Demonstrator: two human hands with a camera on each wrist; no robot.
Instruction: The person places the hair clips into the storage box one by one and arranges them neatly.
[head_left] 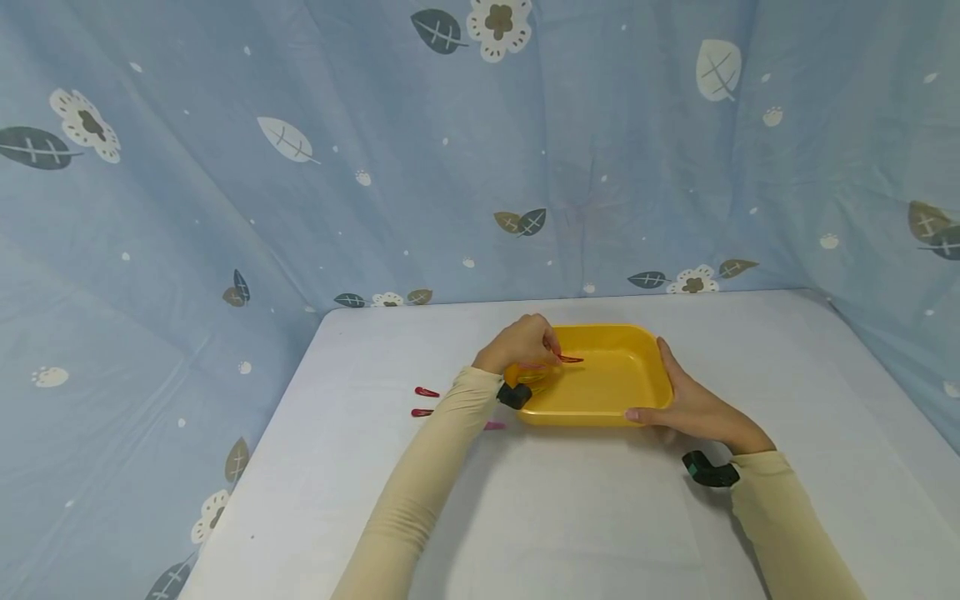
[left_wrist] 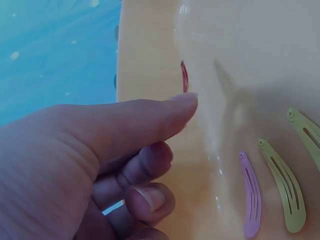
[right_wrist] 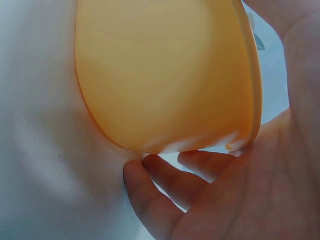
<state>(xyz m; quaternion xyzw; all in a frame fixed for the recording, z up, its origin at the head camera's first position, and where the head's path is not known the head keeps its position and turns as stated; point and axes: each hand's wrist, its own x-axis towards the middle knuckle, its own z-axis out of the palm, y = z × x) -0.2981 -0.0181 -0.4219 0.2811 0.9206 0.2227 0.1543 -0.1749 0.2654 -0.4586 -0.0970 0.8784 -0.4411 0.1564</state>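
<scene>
Over the left part of a yellow plastic tray (head_left: pixel 622 385), my left hand (head_left: pixel 523 343) pinches a red snap hair clip (head_left: pixel 572 359) between thumb and fingers. In the left wrist view only one end of that red clip shows beyond the thumb. A pink hair clip (left_wrist: pixel 251 197) and two yellow hair clips (left_wrist: pixel 284 187) lie in the tray below the hand. At the tray's right end, my right hand (head_left: pixel 697 408) grips the corner, thumb on the front rim and fingers round the outer wall.
Two red hair clips (head_left: pixel 427 392) lie on the white table (head_left: pixel 570 517) left of the tray. A pink hair clip (head_left: pixel 494 426) is partly hidden behind the left forearm. A blue patterned curtain (head_left: pixel 450 167) hangs behind the table and at its sides.
</scene>
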